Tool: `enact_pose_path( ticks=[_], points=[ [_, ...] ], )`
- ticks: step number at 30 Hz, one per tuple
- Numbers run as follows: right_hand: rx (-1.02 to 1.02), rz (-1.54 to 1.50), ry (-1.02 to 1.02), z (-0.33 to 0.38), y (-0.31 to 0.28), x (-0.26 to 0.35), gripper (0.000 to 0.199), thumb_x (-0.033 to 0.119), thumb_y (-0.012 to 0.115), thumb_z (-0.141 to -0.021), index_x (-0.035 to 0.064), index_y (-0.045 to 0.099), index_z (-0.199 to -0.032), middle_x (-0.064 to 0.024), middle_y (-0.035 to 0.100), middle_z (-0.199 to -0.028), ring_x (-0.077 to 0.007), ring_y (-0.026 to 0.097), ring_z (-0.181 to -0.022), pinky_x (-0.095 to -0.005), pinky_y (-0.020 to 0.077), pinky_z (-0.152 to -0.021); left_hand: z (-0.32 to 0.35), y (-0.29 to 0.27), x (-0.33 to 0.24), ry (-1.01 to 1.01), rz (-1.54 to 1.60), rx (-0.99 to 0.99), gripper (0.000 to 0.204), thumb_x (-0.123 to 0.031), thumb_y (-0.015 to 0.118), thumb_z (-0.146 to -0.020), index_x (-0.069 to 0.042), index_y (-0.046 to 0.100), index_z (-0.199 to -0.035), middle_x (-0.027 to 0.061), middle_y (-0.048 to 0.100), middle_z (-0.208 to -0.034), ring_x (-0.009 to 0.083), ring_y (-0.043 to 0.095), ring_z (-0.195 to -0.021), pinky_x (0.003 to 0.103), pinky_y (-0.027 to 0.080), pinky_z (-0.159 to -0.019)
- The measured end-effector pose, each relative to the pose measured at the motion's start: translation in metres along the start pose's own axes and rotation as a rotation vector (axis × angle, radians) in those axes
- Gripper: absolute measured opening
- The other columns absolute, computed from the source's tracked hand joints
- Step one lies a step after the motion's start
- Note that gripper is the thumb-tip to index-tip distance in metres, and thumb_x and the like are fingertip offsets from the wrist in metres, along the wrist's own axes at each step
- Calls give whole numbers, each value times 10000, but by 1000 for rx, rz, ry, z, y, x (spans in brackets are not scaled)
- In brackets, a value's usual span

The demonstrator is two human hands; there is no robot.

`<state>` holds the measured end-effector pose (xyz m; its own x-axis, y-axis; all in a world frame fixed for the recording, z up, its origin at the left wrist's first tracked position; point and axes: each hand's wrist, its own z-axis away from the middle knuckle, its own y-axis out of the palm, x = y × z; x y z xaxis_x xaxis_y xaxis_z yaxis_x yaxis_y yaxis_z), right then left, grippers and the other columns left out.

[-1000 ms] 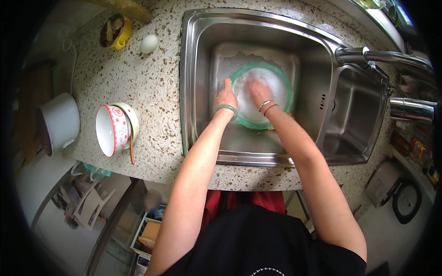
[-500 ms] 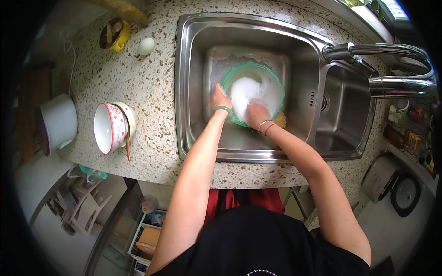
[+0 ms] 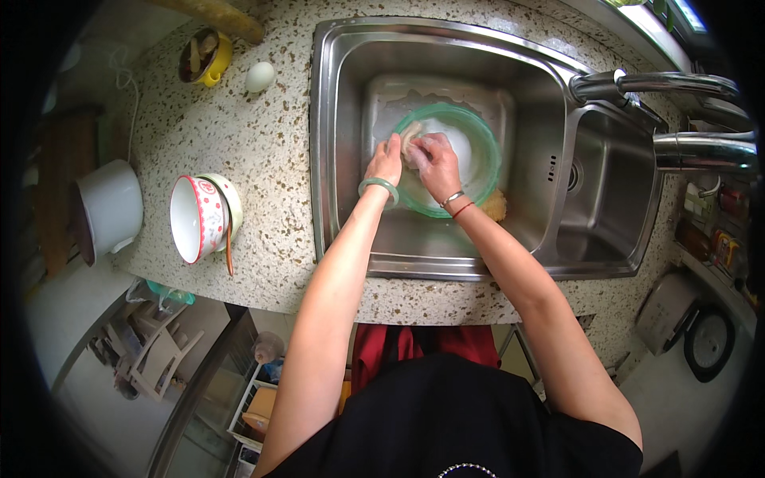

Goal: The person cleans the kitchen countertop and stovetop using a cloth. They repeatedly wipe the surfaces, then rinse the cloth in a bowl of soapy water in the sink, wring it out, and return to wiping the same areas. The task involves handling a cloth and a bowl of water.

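Observation:
A translucent green basin (image 3: pixel 488 187) stands in the large sink bowl, with milky water and a smooth white mass, foam or a dish, inside it. My left hand (image 3: pixel 385 163), wearing a green bangle, is closed at the basin's left rim. Between my hands a pale, soft-looking piece (image 3: pixel 410 134) shows over that rim; its kind is unclear. Fingers bent and wet with suds, my right hand (image 3: pixel 437 165) pinches at this piece above the water. A yellowish sponge-like thing (image 3: pixel 496 205) lies against the basin's right side, on the sink floor.
The steel sink (image 3: pixel 398 266) has a smaller bowl on the right, under a chrome faucet (image 3: pixel 677 85). On the left counter stand a red-and-white bowl (image 3: pixel 191 219) against another bowl, a white egg (image 3: pixel 260 77), a yellow cup (image 3: pixel 213 68) and a white pot (image 3: pixel 111 209).
My right hand has come up out of the suds and moved left and away from me, close to my left hand. The pale piece now shows between them. The white mass is less covered.

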<state>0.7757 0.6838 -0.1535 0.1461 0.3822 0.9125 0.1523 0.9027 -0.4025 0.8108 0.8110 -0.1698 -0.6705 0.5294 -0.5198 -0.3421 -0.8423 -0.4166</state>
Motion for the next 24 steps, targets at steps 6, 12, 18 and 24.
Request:
enact_pose_path(
  ticks=[6, 12, 18, 24],
  points=[
    [5, 229, -267, -15, 12, 18, 232, 126, 636, -805, 76, 624, -1032, -146, 524, -1133, -348, 534, -997, -399, 492, -793, 4, -2, -4, 26, -52, 87, 536, -342, 514, -876, -178, 388, -1371, 228, 542, -1241, 388, 514, -1156, 446, 417, -957],
    [110, 470, -299, -40, 17, 12, 253, 172, 587, -846, 119, 599, -1093, -96, 509, -1162, -323, 531, -989, -417, 498, -775, 3, 3, 2, 82, -158, 64, 580, -89, 569, -793, -195, 371, -1328, 224, 611, -1096, 399, 567, -1062, 482, 442, -916],
    [-188, 690, -228, -66, -53, -29, 195, 164, 540, -864, 115, 594, -1045, -108, 544, -1068, -325, 533, -952, -405, 500, -758, 12, 3, -4, 64, -109, 34, 563, -6, 492, -814, -223, 377, -1321, 200, 618, -1050, 385, 645, -843, 449, 547, -577],
    [-122, 787, -191, -12, -81, -40, 189, 88, 475, -885, 58, 536, -1062, -123, 502, -1109, -322, 521, -990, -397, 483, -823, 9, 9, 3, 102, -62, 9, 564, 3, 487, -835, -206, 383, -1349, 179, 578, -1174, 340, 611, -1008, 436, 575, -555]
  ],
)
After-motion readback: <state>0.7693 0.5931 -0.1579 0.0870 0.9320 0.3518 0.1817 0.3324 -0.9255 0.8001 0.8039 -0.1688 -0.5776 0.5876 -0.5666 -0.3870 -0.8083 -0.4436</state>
